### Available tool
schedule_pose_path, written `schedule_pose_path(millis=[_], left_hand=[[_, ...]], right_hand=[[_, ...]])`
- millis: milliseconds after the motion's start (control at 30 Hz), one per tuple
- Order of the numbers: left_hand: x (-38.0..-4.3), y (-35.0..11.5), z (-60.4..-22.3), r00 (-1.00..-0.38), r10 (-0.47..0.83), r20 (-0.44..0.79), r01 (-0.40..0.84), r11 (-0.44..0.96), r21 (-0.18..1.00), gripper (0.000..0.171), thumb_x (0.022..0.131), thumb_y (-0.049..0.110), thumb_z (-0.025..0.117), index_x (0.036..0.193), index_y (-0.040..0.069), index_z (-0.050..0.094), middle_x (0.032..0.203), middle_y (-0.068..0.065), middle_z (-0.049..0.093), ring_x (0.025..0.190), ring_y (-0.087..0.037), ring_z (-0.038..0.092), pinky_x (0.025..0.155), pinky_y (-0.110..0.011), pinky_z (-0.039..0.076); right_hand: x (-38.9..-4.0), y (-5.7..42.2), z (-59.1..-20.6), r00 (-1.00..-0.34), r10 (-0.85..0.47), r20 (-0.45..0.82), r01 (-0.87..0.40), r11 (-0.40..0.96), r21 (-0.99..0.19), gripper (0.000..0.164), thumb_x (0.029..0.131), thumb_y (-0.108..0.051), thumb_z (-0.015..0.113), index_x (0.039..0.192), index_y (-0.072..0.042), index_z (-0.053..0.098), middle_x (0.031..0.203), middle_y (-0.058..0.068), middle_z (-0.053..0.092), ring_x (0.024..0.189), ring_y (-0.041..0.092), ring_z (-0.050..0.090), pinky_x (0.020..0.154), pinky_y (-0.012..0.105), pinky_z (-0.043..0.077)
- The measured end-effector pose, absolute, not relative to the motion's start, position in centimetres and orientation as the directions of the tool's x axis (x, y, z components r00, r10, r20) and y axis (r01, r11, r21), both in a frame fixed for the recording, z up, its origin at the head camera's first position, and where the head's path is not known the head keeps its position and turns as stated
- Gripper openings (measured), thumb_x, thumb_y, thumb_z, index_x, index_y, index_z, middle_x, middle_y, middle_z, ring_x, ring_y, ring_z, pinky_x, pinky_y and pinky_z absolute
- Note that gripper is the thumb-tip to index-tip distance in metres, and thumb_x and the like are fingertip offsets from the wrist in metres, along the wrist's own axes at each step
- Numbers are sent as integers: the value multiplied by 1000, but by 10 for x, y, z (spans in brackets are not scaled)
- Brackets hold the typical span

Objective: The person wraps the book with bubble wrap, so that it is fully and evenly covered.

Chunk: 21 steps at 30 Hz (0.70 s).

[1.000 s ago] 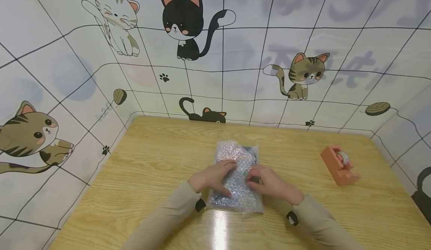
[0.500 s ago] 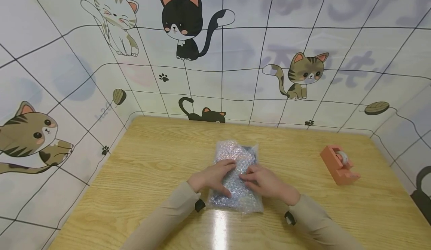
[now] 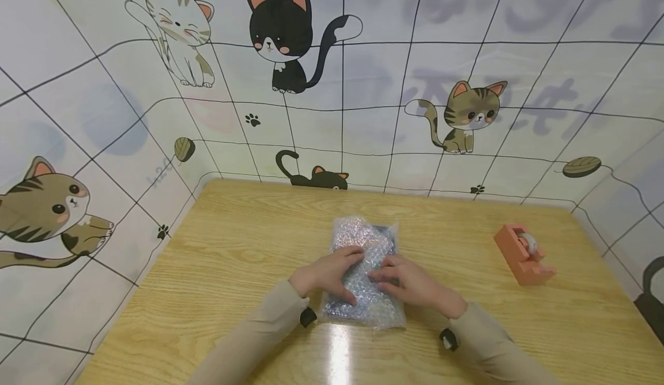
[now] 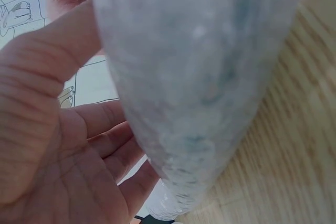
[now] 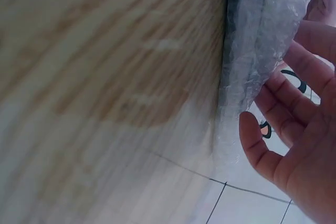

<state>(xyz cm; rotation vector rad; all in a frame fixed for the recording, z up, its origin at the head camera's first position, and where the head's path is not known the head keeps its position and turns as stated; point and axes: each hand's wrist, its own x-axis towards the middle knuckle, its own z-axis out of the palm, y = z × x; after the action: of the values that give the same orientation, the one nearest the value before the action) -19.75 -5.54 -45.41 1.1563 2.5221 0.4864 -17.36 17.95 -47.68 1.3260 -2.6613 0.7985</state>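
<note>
A flat package in bubble wrap (image 3: 364,290) lies on the table, a bluish, dark-edged item faintly visible through the plastic. My left hand (image 3: 328,272) rests on its left half with fingers and thumb spread. On the right half, the fingertips of my right hand (image 3: 410,282) touch the top of the wrap, fingers slightly bent. In the left wrist view the bubble wrap (image 4: 184,77) bulges close to the camera, with the left fingers (image 4: 107,142) against its surface. The right wrist view shows the package's side (image 5: 257,40) and the relaxed right fingers (image 5: 286,98) along the wrap.
An orange tape dispenser (image 3: 519,258) with a roll of clear tape (image 3: 528,243) stands on the wooden table (image 3: 249,229) to the right. A wall covering with cartoon cats (image 3: 280,33) rises behind and beside the table.
My right hand has moved a little left, from the package's right side further onto the wrap, its fingers now less curled. The left hand and the package have stayed in place.
</note>
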Motion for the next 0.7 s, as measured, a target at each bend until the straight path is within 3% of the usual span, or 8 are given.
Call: schedule_pose_path(millis=[167,400,700], left_hand=[[-198,-56,-455,-615,773,-156,662,614,430,97,69,38,82,142,-3,34,150,-13,27,138,-27,24,111,-33,25],[-196,-57,-455,-608,780,-146,670,603,433,97,69,38,82,141,-4,34,149,-15,28,138,-28,25,111,-35,26],[-200,-59,-460,-609,786,-107,679,587,442,98,67,39,83,141,-2,35,149,-15,30,137,-29,27,111,-37,26]], right_hand=[[-172,181,-480,-640,-715,281,-754,515,-407,34,86,-17,66,116,-1,64,97,2,60,82,10,50,68,23,47],[-170,177,-478,-641,-719,270,-755,526,-392,32,87,-18,66,113,1,66,97,3,60,84,11,50,69,24,47],[-174,182,-479,-650,-703,288,-726,462,-510,25,90,-14,62,111,-1,63,102,6,63,92,17,57,76,31,50]])
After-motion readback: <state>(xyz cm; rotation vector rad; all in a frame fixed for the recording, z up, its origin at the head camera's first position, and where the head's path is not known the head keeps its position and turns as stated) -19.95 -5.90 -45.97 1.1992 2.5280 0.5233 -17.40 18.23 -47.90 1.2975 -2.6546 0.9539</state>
